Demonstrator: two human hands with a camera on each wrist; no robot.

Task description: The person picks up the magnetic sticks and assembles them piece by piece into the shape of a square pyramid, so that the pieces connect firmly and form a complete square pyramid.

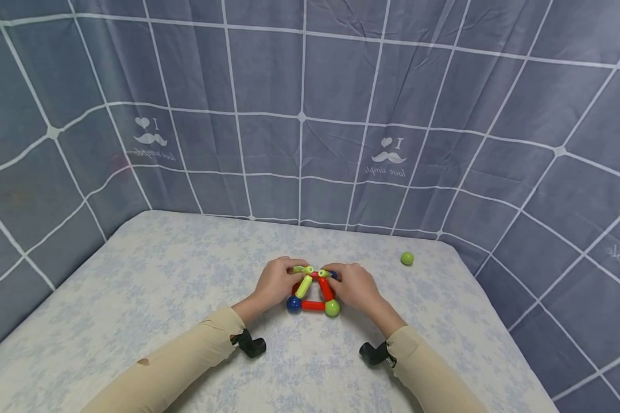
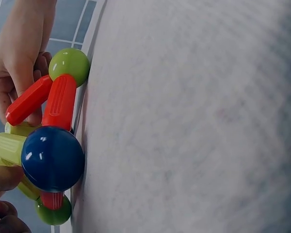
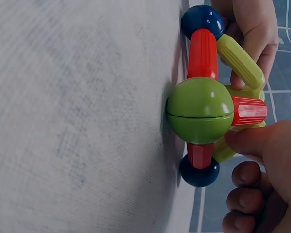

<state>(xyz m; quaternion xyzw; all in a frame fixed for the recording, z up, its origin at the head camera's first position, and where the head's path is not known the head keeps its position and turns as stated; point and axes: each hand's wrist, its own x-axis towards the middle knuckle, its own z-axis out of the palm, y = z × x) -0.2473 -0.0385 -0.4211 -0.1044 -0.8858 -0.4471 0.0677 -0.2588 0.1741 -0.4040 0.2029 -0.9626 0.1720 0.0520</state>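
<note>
Beige sleeves [image 1: 186, 355] lie nearest | plastic rod-and-ball toy frame [image 1: 312, 292] sits mid-tabletop [image 1: 160, 275] | left hand [image 1: 275, 282], right hand [image 1: 355, 287]: fingers pinched on top yellow-green rods | judged light, rigid, joints separable; best gripped at rods | loose green ball [image 1: 407, 258] lies apart.

Your left hand [image 1: 276, 281] and right hand [image 1: 356, 285] cover the far side of the rod-and-ball frame [image 1: 312, 289], so you cannot see how its top joint meets. In the left wrist view your fingers [image 2: 2, 177] beside the frame run off the picture's edge.
</note>
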